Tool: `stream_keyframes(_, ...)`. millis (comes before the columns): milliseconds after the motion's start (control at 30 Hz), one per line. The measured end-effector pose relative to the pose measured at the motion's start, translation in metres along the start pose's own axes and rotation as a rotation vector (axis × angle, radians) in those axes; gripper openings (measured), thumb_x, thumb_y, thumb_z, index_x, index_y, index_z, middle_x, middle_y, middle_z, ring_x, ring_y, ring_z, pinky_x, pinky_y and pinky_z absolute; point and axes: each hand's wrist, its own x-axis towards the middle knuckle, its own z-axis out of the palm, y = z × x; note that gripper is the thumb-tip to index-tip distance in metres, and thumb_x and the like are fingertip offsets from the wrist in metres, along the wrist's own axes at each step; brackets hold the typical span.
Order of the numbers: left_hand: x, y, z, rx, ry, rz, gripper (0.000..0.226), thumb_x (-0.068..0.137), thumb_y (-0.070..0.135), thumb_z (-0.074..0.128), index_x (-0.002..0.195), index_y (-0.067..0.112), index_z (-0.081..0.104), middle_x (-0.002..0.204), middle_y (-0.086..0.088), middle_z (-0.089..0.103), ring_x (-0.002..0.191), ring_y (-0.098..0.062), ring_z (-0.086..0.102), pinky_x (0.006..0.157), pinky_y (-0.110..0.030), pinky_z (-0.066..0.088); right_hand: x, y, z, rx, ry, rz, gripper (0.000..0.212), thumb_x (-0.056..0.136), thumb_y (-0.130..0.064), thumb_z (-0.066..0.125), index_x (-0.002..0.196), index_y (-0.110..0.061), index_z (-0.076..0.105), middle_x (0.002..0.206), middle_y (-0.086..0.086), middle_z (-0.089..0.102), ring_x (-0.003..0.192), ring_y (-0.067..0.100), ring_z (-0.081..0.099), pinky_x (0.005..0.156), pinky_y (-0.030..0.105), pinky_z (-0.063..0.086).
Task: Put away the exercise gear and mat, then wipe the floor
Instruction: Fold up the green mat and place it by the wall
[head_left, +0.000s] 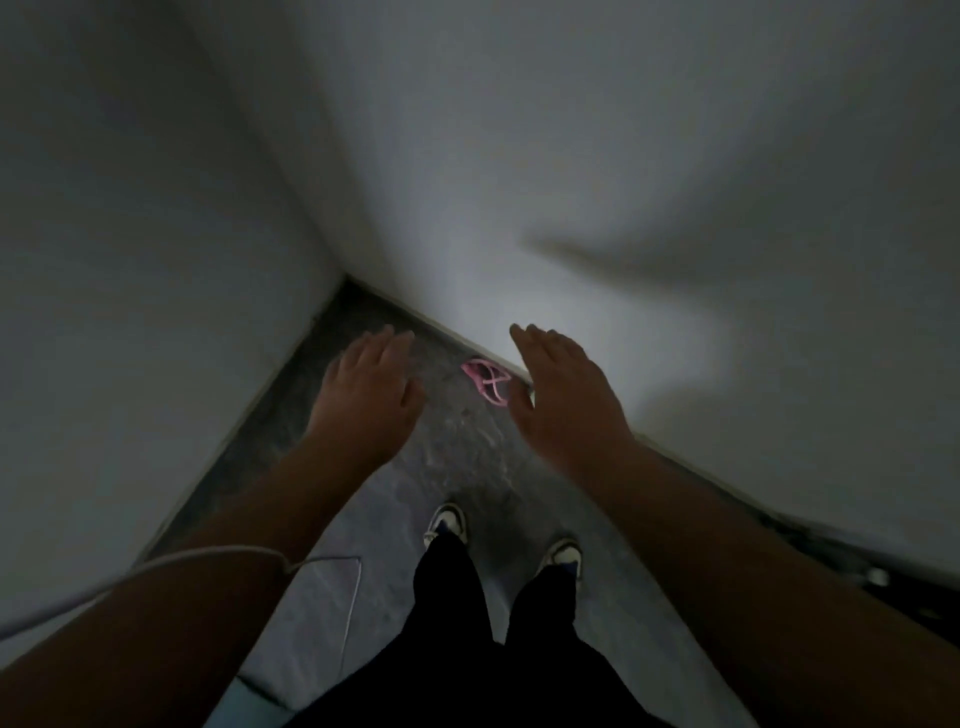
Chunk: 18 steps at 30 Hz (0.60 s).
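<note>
Empty and spread flat, both hands reach forward and down, palms facing the floor: left hand (366, 387) and right hand (563, 395) hold nothing. Between them, just beside the right thumb, a thin pink looped band (488, 382) lies crumpled on mottled grey floor (467, 452) at the smooth white wall's (571, 182) base.

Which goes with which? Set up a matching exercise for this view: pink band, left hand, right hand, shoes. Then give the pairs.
Things:
1. pink band
2. left hand
3. right hand
4. shoes

Descriptions:
A. open and empty, partly in front of the pink item
B. white with dark parts, below the dark trousers
C. lying on the floor by the wall's foot
D. open and empty, nearer the room's corner

Pairs: 1-C, 2-D, 3-A, 4-B
</note>
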Motion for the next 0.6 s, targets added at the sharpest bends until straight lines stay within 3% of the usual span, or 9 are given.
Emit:
stream_keyframes(133, -0.06, 0.01, -0.067, 0.002, 0.066, -0.009, 0.064, 0.096, 0.038, 0.046, 0.154, 0.022, 0.023, 0.162, -0.007, 0.022, 0.149, -0.026, 0.018, 0.12, -0.048, 0.019, -0.026, -0.05, -0.051, 0.022, -0.025, -0.08, 0.06, 0.1, -0.037, 0.042, 0.155, -0.023, 0.021, 0.16, 0.003, 0.028, 0.148, 0.02, 0.021, 0.12, 0.035, 0.016)
stream_keyframes(300, -0.133, 0.0, -0.108, 0.033, 0.203, -0.197, 0.063, 0.099, 0.048, 0.038, 0.154, 0.026, 0.02, 0.163, -0.003, 0.017, 0.15, -0.027, 0.012, 0.121, -0.05, 0.013, -0.05, -0.095, -0.083, 0.01, 0.029, -0.209, 0.06, 0.1, -0.042, 0.038, 0.155, -0.024, 0.021, 0.159, 0.003, 0.029, 0.147, 0.022, 0.022, 0.119, 0.039, 0.021)
stream_keyframes(467, -0.235, -0.015, -0.103, 0.008, 0.314, -0.457, 0.063, 0.098, 0.051, 0.036, 0.155, 0.029, 0.017, 0.165, -0.001, 0.012, 0.152, -0.025, 0.004, 0.122, -0.049, 0.009, -0.079, -0.128, -0.086, -0.016, -0.037, -0.486, 0.059, 0.098, -0.042, 0.039, 0.152, -0.021, 0.03, 0.153, 0.005, 0.04, 0.143, 0.023, 0.032, 0.114, 0.039, 0.033)
stream_keyframes(600, -0.33, -0.006, -0.091, 0.032, 0.444, -0.657, 0.063, 0.098, 0.049, 0.038, 0.155, 0.028, 0.018, 0.164, -0.004, 0.015, 0.151, -0.027, 0.006, 0.121, -0.049, 0.011, -0.114, -0.161, -0.083, -0.063, -0.113, -0.697, 0.059, 0.099, -0.039, 0.04, 0.153, -0.017, 0.03, 0.155, 0.009, 0.037, 0.143, 0.027, 0.03, 0.116, 0.041, 0.028)
